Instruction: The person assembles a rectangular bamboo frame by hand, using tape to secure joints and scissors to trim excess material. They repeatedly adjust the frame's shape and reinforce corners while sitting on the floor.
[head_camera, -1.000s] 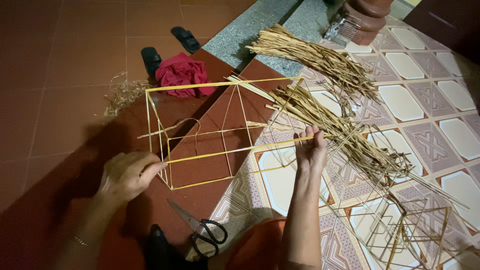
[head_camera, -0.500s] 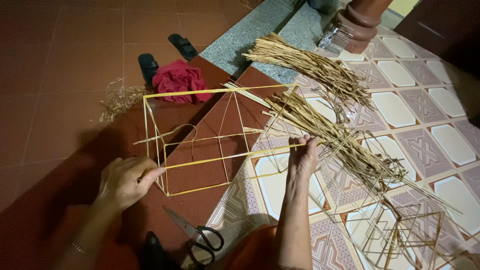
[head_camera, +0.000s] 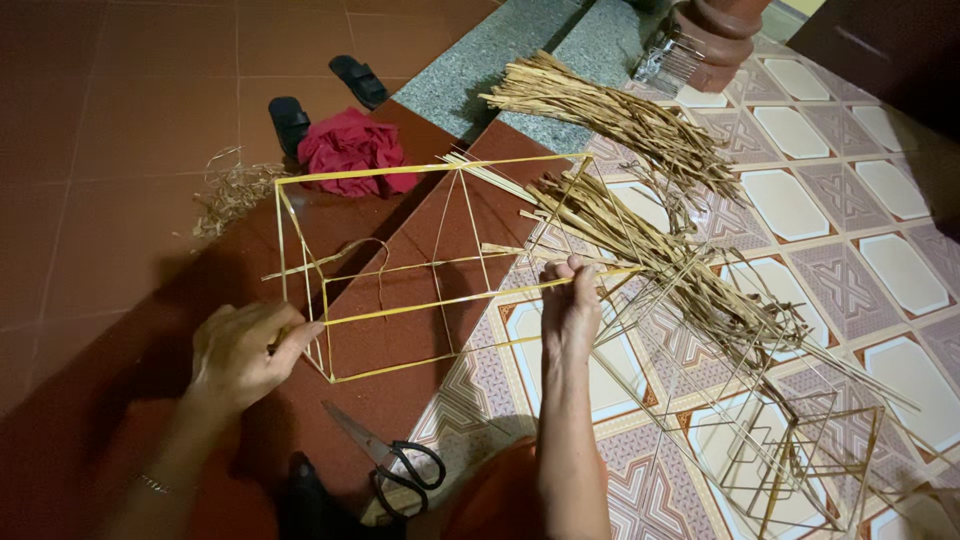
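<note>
A box-shaped frame of thin yellow bamboo sticks (head_camera: 400, 300) stands on the floor in front of me. My left hand (head_camera: 245, 350) pinches its near left corner. My right hand (head_camera: 572, 305) grips the right end of a long stick of the frame, fingers closed around it. A loose curved strip hangs inside the frame. Just right of my right hand lies a bundle of split bamboo strips (head_camera: 660, 250).
Black-handled scissors (head_camera: 395, 460) lie near my knees. A red cloth (head_camera: 350, 150) and two dark sandals (head_camera: 290, 120) sit beyond the frame. A second straw bundle (head_camera: 600, 105) lies at the back; smaller stick frames (head_camera: 800, 450) rest at the right.
Both hands keep their hold on the frame. The frame has shifted slightly left and nearer to me; the view has tilted a little.
</note>
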